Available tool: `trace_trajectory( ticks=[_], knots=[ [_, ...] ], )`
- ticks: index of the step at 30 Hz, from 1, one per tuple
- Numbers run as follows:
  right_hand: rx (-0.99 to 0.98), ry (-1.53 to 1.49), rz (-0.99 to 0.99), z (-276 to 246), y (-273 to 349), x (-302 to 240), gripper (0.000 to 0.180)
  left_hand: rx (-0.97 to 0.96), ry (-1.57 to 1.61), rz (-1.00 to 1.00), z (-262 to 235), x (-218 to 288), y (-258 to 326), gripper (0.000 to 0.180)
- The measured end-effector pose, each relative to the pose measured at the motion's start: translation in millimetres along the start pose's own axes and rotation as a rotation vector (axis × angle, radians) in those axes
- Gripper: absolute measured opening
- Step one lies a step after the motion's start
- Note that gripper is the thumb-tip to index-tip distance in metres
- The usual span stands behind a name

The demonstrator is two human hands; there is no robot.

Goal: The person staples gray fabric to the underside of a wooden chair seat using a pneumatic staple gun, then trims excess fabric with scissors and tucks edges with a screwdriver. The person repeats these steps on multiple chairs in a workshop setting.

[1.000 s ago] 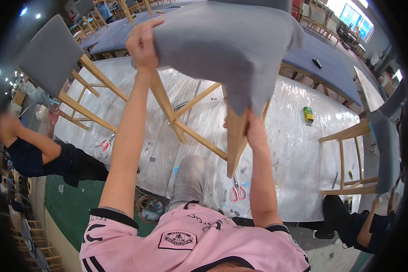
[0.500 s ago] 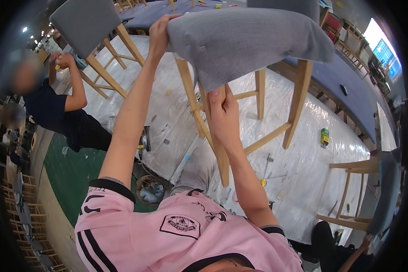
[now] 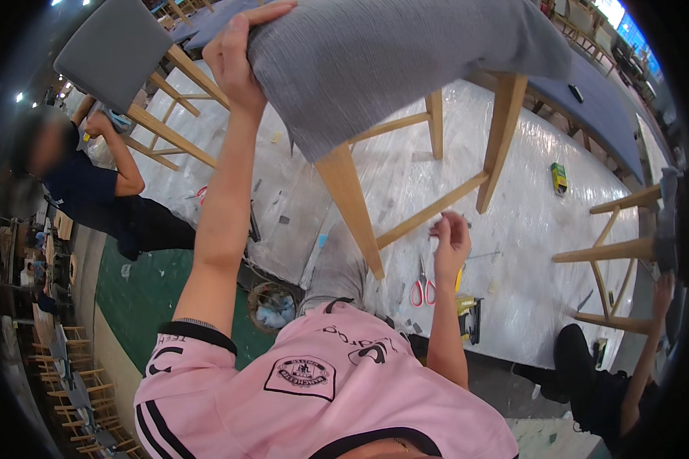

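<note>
Grey fabric (image 3: 406, 61) covers the top of a wooden-legged chair (image 3: 348, 203), which is tilted in front of me. My left hand (image 3: 237, 65) is wrapped round the fabric's left edge. A corner of the cloth hangs over the top of the near leg. Away from the chair, below its lower rail, my right hand (image 3: 453, 241) is raised with fingers curled into a pinch. Whatever it holds, if anything, is too small to make out. Beside that forearm lie red-handled scissors (image 3: 421, 289) and a yellow-and-black staple gun (image 3: 471, 312).
Plastic film (image 3: 505, 268) covers the work surface. At the left, a person in dark clothes (image 3: 92, 176) works beside another grey chair (image 3: 115, 53). A chair (image 3: 616, 249) and another person (image 3: 597, 382) are at the right. A scrap-filled bin (image 3: 273, 306) stands near my leg.
My right hand has let go of the chair leg and dropped down and right. The chair has turned and come nearer, with my left hand still on it. Scissors and staple gun have come into sight.
</note>
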State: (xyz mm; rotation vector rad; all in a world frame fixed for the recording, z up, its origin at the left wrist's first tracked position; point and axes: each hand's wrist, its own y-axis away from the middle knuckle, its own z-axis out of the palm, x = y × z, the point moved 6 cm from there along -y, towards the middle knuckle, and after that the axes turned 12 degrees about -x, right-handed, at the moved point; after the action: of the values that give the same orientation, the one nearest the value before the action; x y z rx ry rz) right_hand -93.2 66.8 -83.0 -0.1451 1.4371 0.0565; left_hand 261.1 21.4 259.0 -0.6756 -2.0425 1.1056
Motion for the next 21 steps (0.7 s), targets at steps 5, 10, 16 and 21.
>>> trace_trajectory(
  ticks=[5, 10, 16, 21],
  knots=[
    [-0.044, 0.833, 0.395, -129, 102, 251, 0.045, -0.013, 0.216, -0.042, 4, -20, -13, 0.062],
    [-0.018, 1.038, 0.606, -116, 178, 321, 0.058, 0.015, 0.046, 0.024, 31, 4, 21, 0.063],
    [0.021, 1.121, 0.616, -92, 172, 284, 0.059, -0.258, -0.053, -0.226, 12, 30, 23, 0.091],
    [-0.176, 0.661, 0.711, -134, 155, 340, 0.054, -0.434, -0.080, -0.190, 26, 22, 14, 0.092]
  ],
)
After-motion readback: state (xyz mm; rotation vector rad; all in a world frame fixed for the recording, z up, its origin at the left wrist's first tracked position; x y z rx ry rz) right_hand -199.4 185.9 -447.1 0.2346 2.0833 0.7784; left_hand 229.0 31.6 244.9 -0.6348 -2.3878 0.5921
